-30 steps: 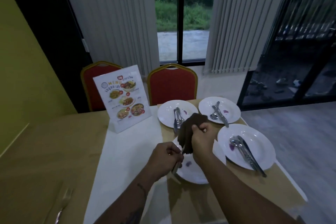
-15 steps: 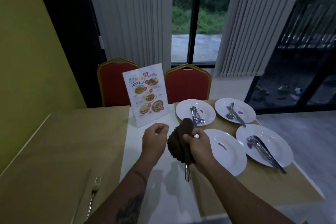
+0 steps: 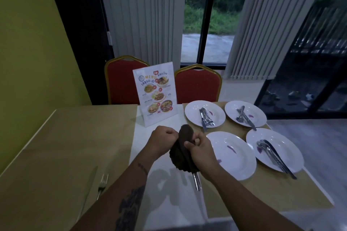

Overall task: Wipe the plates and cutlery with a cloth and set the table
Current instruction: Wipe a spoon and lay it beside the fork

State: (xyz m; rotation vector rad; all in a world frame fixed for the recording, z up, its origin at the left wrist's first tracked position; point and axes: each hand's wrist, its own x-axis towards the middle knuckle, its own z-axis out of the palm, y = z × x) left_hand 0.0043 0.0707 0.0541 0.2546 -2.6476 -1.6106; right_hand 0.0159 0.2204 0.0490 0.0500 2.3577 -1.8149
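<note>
My right hand (image 3: 201, 151) grips a dark brown cloth (image 3: 181, 157) wrapped round a steel utensil. Only the utensil's handle (image 3: 196, 182) shows, pointing down below the cloth. My left hand (image 3: 163, 139) is curled against the cloth's upper left edge, and what it holds under the cloth is hidden. Both hands hover over the white runner (image 3: 150, 137). Just to the right lies a white plate (image 3: 238, 157) with purple smears and no cutlery. Three other white plates (image 3: 195, 112) (image 3: 253, 112) (image 3: 293, 150) each carry cutlery.
A fork (image 3: 102, 184) and a knife (image 3: 88, 187) lie on the tan placemat at the near left. A menu stand (image 3: 155, 93) is upright at the table's far side, with two red chairs (image 3: 198, 84) behind it. The yellow wall is on the left.
Both hands carried the cloth and utensil left, off the near plate and over the runner. My left hand came away from the utensil, then closed in on the cloth's top.
</note>
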